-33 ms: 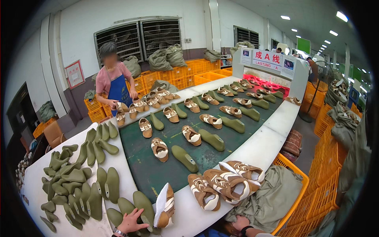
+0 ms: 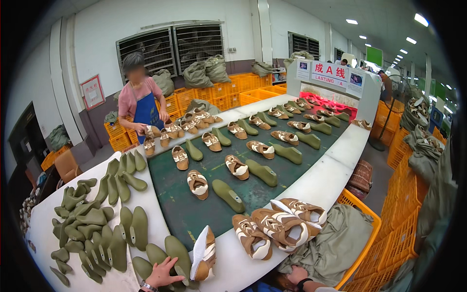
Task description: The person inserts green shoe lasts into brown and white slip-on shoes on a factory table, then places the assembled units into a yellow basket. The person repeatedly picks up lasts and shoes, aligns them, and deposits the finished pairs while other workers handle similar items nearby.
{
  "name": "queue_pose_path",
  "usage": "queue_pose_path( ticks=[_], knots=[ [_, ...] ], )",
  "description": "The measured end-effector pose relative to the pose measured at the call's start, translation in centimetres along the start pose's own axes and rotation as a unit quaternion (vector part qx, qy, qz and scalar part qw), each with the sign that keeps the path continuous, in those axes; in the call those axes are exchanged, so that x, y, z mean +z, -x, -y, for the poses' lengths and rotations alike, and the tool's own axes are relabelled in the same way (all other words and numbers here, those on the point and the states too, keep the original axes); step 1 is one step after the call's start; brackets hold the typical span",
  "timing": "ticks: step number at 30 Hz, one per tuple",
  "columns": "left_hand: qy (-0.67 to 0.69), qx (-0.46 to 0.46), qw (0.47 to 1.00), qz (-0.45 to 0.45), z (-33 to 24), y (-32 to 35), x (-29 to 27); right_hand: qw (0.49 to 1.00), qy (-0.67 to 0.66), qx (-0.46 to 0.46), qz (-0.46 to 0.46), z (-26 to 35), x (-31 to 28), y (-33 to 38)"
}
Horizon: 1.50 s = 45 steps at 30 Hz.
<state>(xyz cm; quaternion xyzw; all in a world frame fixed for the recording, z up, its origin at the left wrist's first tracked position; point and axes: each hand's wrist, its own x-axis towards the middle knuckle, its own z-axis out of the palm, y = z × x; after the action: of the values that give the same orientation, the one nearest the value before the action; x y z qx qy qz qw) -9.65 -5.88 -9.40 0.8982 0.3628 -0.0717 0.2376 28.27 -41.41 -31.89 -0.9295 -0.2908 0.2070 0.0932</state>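
Note:
My left hand (image 2: pixel 163 273), fingers spread, reaches over the green shoe lasts at the near edge of the white tabletop. It touches or nearly touches a green shoe last (image 2: pixel 178 255). Right beside that last, a brown and white sneaker (image 2: pixel 204 254) lies on its side, its white sole facing left. My right hand (image 2: pixel 296 275) is low by a grey-green cloth (image 2: pixel 323 243) in an orange crate. Its fingers are curled beside something dark brown, mostly hidden. Several brown sneakers (image 2: pixel 277 226) stand together on the white ledge between my hands, farther off.
Rows of sneakers and lasts lie on the green conveyor belt (image 2: pixel 180 209). Many loose lasts (image 2: pixel 87 219) cover the table at left. Across the belt, a person in a blue apron (image 2: pixel 146 109) handles sneakers. Orange crates (image 2: pixel 396 233) are stacked at right.

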Motion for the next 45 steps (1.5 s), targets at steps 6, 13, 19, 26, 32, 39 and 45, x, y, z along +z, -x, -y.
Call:
queue_pose_path(
  ticks=[6,13,19,26,32,39,45],
  knots=[
    [0.015,0.001,1.000,-0.018,0.31,0.00,0.35,1.000,-0.012,0.002,0.004,0.37,-0.51,0.14],
    [0.015,-0.002,1.000,-0.011,0.26,0.04,0.24,1.000,0.001,0.012,0.024,0.45,-0.51,0.32],
    [0.002,0.000,1.000,0.011,0.04,-0.17,-0.27,0.999,0.028,0.003,0.025,0.44,-0.50,0.05],
    [0.023,0.002,1.000,-0.006,0.07,-0.13,-0.08,1.000,-0.007,0.014,0.019,0.43,-0.35,0.21],
    [0.024,-0.011,1.000,0.001,0.24,0.20,-0.11,1.000,-0.025,0.004,-0.019,0.57,-0.31,0.21],
    [0.025,-0.010,0.999,0.027,0.01,-0.10,-0.54,1.000,-0.010,-0.003,-0.012,0.50,-0.52,0.32],
    [0.037,-0.020,0.999,0.021,0.06,-0.15,-0.41,1.000,-0.012,-0.005,-0.016,0.29,-0.28,0.38]
  ],
)
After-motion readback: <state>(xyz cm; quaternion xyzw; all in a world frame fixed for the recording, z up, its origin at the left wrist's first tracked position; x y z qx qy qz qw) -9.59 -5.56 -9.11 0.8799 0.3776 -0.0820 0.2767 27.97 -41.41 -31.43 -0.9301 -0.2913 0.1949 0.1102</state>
